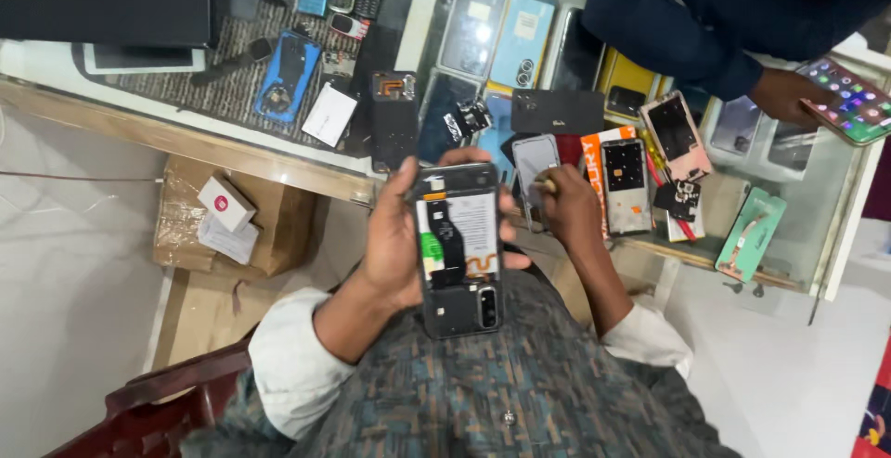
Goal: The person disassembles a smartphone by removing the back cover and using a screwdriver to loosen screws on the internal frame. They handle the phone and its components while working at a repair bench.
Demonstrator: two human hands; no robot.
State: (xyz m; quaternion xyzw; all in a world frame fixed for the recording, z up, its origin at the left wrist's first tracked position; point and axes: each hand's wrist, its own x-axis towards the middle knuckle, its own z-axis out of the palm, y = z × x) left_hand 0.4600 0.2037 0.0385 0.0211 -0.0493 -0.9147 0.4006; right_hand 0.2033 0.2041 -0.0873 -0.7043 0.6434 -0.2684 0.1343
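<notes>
opened phone point(457, 249) — back cover removed — is gripped upright in the left hand point(394, 240), fingers wrapped round its edges, above the lap. a small tool point(541, 182) is pinched by the right hand point(568, 209) just beside it, before the glass counter point(835, 207).

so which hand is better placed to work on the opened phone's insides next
Probably the right hand: it sits beside the opened phone and already pinches a small tool. The left hand is occupied gripping the phone.
</notes>
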